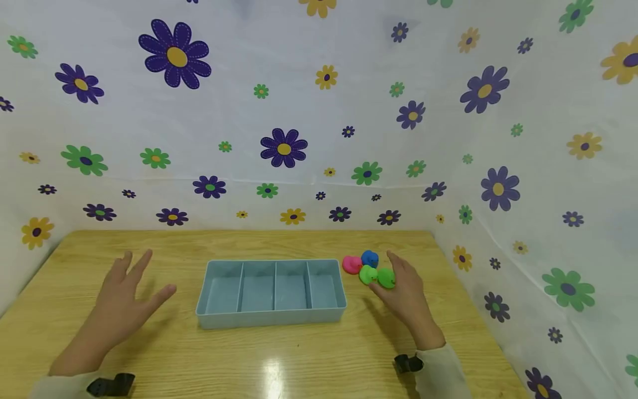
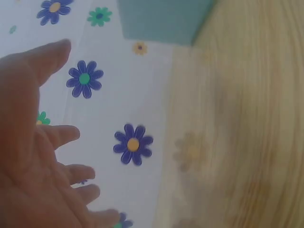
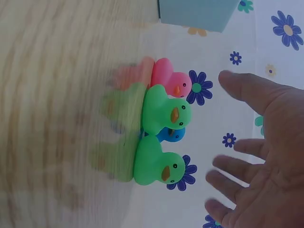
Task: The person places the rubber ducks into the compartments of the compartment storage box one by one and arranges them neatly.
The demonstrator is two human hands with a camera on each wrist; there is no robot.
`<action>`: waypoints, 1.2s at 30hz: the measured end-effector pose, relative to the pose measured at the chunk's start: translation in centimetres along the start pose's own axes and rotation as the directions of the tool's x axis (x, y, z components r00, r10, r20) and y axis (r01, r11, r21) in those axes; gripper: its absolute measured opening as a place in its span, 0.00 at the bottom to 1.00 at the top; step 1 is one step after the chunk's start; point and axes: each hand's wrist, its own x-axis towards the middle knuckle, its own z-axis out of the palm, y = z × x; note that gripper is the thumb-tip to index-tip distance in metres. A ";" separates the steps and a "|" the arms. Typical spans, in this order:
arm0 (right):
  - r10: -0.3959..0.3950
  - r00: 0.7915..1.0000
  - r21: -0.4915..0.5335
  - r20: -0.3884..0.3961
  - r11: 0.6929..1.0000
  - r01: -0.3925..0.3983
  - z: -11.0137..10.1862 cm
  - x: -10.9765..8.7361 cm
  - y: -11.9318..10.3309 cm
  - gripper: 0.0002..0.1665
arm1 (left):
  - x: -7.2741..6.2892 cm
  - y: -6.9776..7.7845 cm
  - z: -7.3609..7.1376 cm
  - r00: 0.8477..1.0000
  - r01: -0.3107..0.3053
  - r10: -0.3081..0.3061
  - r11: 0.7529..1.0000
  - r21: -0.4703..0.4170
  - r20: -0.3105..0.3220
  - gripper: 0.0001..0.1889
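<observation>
Over the table's right side my right hand is spread above a cluster of rubber ducks, holding none of them. The cluster has a pink duck, a blue duck, a light green duck and a green duck, the last partly behind my hand. In the right wrist view, a gap shows between the fingers and the green duck. My left hand hovers left of a pale blue tray, fingers apart and nothing in them. The tray's compartments hold nothing visible.
The wooden table ends at a flower-print cloth behind it, which also hangs along the right side. Bare wood lies in front of the tray. Dark straps sit at both wrists.
</observation>
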 end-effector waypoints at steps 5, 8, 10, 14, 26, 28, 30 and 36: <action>-0.051 0.999 0.080 0.010 0.996 0.050 0.4 -0.1 0.0 0.37 | -0.3 1.7 -0.1 0.994 0.025 0.011 0.950 -0.312 0.112 0.45; -0.097 0.995 0.060 0.001 0.994 0.097 0.9 -0.1 0.2 0.33 | -0.4 2.6 0.5 0.983 0.066 0.014 0.901 -0.428 0.181 0.42; -0.117 0.993 0.028 -0.003 0.993 0.117 1.1 -0.1 0.3 0.33 | -0.4 3.0 1.0 0.975 0.095 0.024 0.855 -0.509 0.222 0.41; -0.131 0.991 -0.038 0.009 0.991 0.132 1.3 -0.2 0.3 0.32 | -0.2 3.5 2.1 0.953 0.165 0.048 0.742 -0.649 0.298 0.39; -0.139 0.989 -0.104 0.046 0.984 0.143 1.1 -0.2 0.0 0.20 | -0.7 3.8 4.0 0.913 0.307 0.004 0.651 -0.694 0.408 0.36; -0.144 0.989 -0.118 0.045 0.982 0.148 1.2 -0.2 0.2 0.19 | -0.7 3.8 4.2 0.912 0.312 0.000 0.646 -0.696 0.410 0.36; -0.154 0.988 -0.126 0.034 0.980 0.157 1.3 -0.1 0.3 0.18 | -0.7 3.8 4.3 0.913 0.314 -0.003 0.643 -0.698 0.408 0.36; -0.144 0.990 -0.118 0.007 0.982 0.144 1.4 0.1 0.5 0.16 | -0.4 4.0 4.1 0.914 0.304 0.006 0.649 -0.697 0.405 0.36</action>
